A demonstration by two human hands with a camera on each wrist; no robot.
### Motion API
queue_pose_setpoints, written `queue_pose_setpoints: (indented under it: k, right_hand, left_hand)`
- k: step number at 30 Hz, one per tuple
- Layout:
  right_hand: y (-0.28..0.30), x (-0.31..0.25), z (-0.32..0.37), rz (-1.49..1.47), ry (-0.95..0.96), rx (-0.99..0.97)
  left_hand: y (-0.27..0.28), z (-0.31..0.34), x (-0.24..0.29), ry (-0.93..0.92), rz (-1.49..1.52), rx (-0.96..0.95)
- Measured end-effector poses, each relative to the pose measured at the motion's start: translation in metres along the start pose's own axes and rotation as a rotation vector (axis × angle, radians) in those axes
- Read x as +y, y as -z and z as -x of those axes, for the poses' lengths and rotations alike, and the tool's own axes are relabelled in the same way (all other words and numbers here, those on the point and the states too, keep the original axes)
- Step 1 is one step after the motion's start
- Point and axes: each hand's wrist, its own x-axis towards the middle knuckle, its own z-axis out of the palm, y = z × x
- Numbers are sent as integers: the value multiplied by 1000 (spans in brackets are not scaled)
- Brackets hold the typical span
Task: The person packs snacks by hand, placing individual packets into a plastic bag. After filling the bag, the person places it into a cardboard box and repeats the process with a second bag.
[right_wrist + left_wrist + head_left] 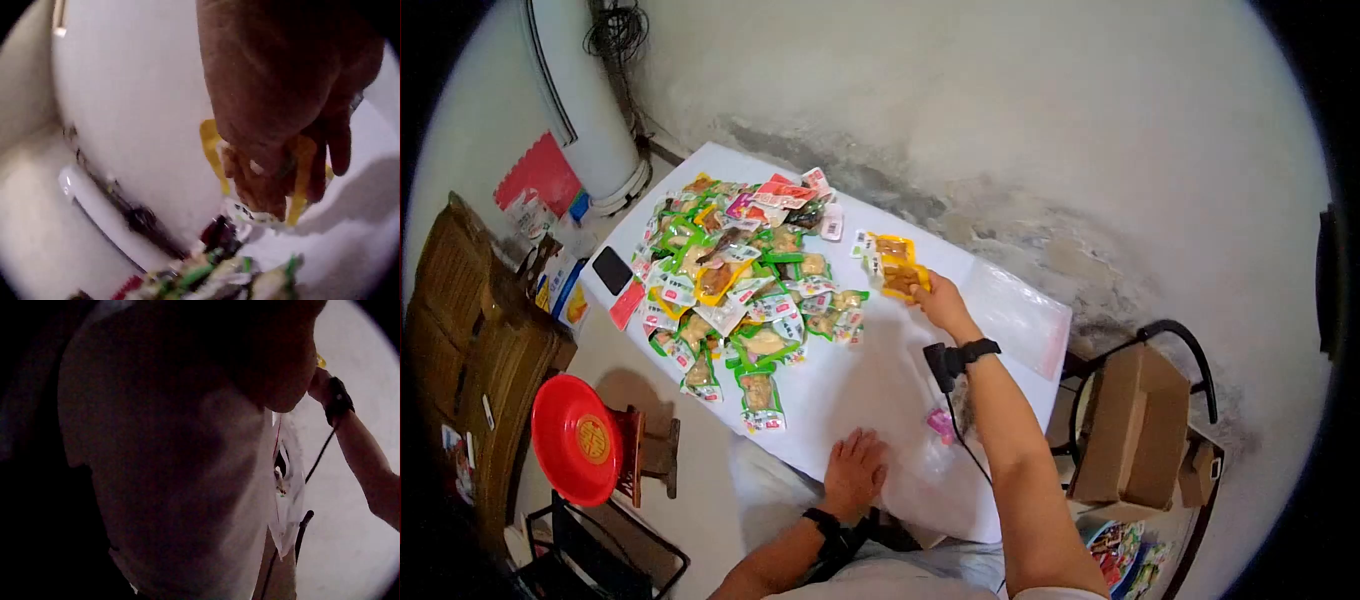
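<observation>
My right hand (945, 305) pinches a yellow-edged snack packet (899, 280) by its near end, over the right part of the white table (880, 385). Brown food shows through the clear window of this packet (256, 194) in the right wrist view. A second yellow-edged packet (892, 246) lies just beyond it, overlapped in the head view. My left hand (855, 472) rests at the table's near edge with relaxed fingers and holds nothing. Left of both hands spreads a big heap of snack packets (745, 275), mostly green-edged, with some yellow, red and purple ones.
A phone (612, 270) lies at the table's left edge. Clear plastic bags (1025, 320) cover the right end, near a small pink packet (941, 427). A cardboard box (1135, 430) stands right of the table. A red basin (578, 440) sits on a stool to the left.
</observation>
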Motion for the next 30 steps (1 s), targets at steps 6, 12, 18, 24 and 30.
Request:
queue_pose_setpoints:
  k: [6, 12, 18, 24, 30]
  right_hand:
    - [54, -30, 116, -473, -203, -180]
    - [36, -27, 243, -365, -269, -324]
    - [-12, 8, 319, -456, -220, -361]
    - [-43, 41, 351, -438, -235, -138]
    - [-31, 46, 374, 347, 92, 433]
  left_hand:
    - [-15, 5, -10, 5, 60, 85]
    - [29, -8, 6, 479, 1424, 46]
    - [69, 25, 24, 514, 1303, -438]
    - [51, 62, 27, 589, 1090, -596]
    - [37, 84, 27, 784, 1296, -360]
